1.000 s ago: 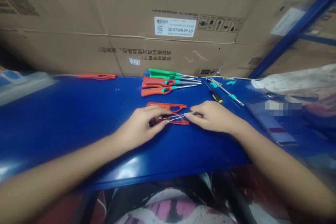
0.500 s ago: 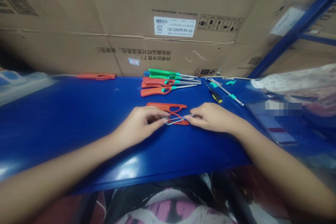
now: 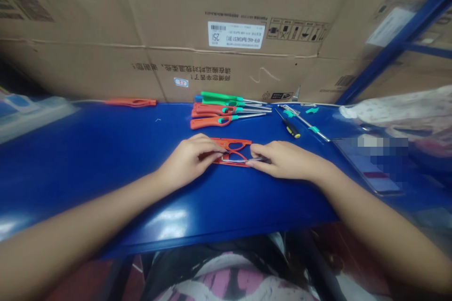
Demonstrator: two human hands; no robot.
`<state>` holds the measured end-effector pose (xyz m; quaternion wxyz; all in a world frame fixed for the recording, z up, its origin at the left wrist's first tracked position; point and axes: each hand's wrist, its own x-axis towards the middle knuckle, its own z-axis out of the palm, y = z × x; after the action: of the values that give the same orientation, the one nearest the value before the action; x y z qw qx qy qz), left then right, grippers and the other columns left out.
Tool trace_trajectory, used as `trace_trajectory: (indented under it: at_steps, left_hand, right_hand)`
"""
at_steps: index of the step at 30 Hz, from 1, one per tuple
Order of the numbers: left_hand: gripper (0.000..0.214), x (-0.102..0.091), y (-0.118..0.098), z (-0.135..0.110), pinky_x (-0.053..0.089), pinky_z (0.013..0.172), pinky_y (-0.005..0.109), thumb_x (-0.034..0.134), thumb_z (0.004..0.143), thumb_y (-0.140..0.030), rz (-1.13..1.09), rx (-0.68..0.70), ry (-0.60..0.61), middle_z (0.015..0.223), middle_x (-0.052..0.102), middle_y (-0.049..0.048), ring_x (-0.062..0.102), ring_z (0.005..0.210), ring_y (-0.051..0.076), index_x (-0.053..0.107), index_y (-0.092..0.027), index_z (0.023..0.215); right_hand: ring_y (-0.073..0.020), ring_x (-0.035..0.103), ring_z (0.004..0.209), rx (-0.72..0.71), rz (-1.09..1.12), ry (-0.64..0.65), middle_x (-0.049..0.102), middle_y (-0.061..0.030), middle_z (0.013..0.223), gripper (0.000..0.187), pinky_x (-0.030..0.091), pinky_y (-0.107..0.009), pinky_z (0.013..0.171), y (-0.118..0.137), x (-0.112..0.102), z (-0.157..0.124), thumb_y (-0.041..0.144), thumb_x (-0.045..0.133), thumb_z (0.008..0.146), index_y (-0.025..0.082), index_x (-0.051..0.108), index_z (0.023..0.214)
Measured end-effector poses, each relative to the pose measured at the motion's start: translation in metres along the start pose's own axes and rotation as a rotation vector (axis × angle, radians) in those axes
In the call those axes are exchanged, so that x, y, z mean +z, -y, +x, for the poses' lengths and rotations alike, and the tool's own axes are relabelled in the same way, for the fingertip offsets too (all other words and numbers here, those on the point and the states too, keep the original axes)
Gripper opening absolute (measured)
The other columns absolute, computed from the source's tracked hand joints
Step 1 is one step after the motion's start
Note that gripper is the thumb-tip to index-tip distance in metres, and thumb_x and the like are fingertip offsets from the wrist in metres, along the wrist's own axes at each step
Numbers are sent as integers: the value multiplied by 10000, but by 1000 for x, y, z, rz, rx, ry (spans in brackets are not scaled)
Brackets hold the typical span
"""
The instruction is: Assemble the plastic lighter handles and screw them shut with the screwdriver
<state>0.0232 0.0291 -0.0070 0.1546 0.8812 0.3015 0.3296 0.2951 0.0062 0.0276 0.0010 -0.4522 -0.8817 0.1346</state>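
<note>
Two orange lighter casing halves lie on the blue table in front of me; the far half (image 3: 240, 143) shows an oval trigger opening. Over the near half (image 3: 233, 163), a thin white wire (image 3: 233, 161) runs between my hands. My left hand (image 3: 189, 155) pinches a small dark part (image 3: 223, 151) at the left end of the casing, its fingers covering most of it. A slim grey metal piece (image 3: 263, 160) is held between the thumb and fingers of my right hand (image 3: 280, 160), low at the casing's right end.
Behind the casing lie several long-nosed lighters (image 3: 212, 122), orange and green. Right of them are a black-and-yellow screwdriver (image 3: 291, 128) and metal tubes (image 3: 314, 128) with teal pieces. A phone (image 3: 367, 164) lies farther right. Another orange casing (image 3: 130, 102) is at the back left, before a large carton (image 3: 169, 19).
Both hands have lowered the wire and metal piece closer to the near casing half. My left hand has shifted slightly and now covers the casing's left end.
</note>
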Motion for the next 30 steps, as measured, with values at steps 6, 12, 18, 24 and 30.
trace_trajectory:
  at_steps: [6, 12, 18, 24, 30]
  left_hand:
    - [183, 3, 6, -1, 579, 869, 305, 636, 947, -198, -54, -28, 23, 1031, 802, 34, 738, 959, 186, 782, -208, 1056]
    - [179, 3, 7, -2, 585, 871, 317, 638, 948, -213, -55, -37, 26, 1038, 801, 37, 741, 967, 195, 782, -212, 1056]
    - [184, 3, 7, -2, 590, 863, 327, 625, 954, -237, -55, -39, 29, 1031, 800, 46, 744, 949, 202, 785, -215, 1042]
    - [154, 4, 7, -2, 586, 860, 319, 645, 941, -231, -62, -37, 19, 1001, 804, 40, 747, 931, 199, 787, -208, 996]
    - [216, 4, 1, -3, 582, 883, 330, 602, 934, -211, -46, -19, -9, 1076, 784, 58, 724, 999, 207, 778, -209, 1060]
  right_hand:
    - [-148, 532, 679, -15, 36, 34, 625, -16, 793, 214, 280, -277, 604, -3, -3, -2, 354, 410, 1033, 215, 493, 894]
    - [-145, 522, 682, -56, 152, 14, 616, 3, 776, 125, 323, -272, 623, -6, -4, -3, 313, 489, 996, 216, 527, 928]
    - [-142, 509, 739, -144, 166, -64, 604, -26, 848, 138, 352, -271, 667, -9, -2, -1, 249, 544, 962, 185, 571, 843]
    - [-146, 522, 746, -171, 99, -69, 604, -30, 860, 160, 349, -279, 672, -10, -3, -1, 251, 531, 979, 182, 592, 849]
    - [-155, 558, 789, -170, 164, -126, 625, -34, 896, 158, 399, -281, 714, -8, 0, 1, 277, 511, 1002, 187, 590, 900]
